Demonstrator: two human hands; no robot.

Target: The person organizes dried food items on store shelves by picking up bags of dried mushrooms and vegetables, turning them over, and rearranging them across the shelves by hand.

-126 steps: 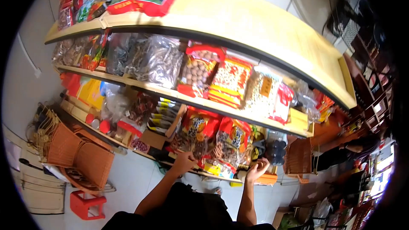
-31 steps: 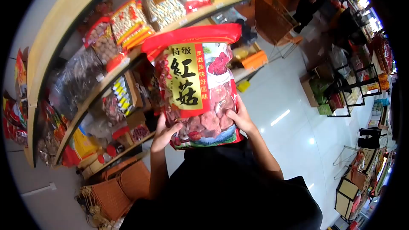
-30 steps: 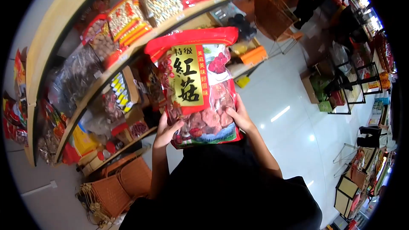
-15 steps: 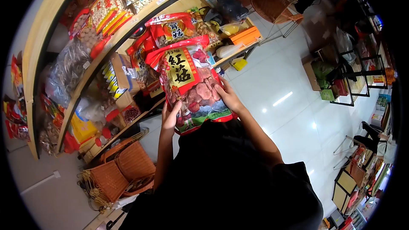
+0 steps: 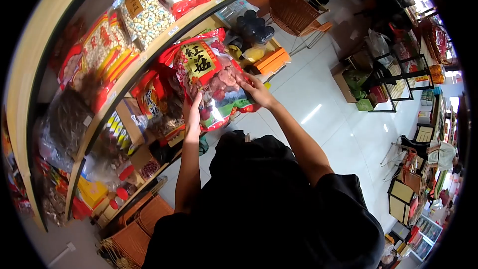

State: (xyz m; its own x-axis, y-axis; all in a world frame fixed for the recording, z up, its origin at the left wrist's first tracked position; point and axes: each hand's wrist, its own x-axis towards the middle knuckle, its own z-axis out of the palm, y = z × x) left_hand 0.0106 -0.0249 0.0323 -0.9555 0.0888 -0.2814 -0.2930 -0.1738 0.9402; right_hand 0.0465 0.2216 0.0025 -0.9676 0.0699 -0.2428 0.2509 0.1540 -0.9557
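Note:
A large red, clear-fronted bag of dried pieces [image 5: 219, 82] with a gold label is held between both my hands, its top end reaching over the lower shelf. My left hand [image 5: 193, 112] grips its left edge near the bottom. On the right edge, my right hand [image 5: 259, 92] is closed round the plastic with the thumb on the front. Beside the held bag, on the lower shelf, stands another red bag [image 5: 149, 99]. An orange box [image 5: 269, 61] and dark bottles [image 5: 255, 27] sit just beyond it on the same shelf.
The wooden shelf edge [image 5: 164, 35] curves over the bag, with packed nuts [image 5: 144, 15] above it. A wicker chair [image 5: 294, 7] stands beyond the shelf, another wicker seat [image 5: 134, 239] at lower left. Black racks [image 5: 398, 77] stand at right.
Both hands have moved the bag up and away from my body, over the lower shelf, and its top now tilts back. The view has shifted, bringing the shelf closer.

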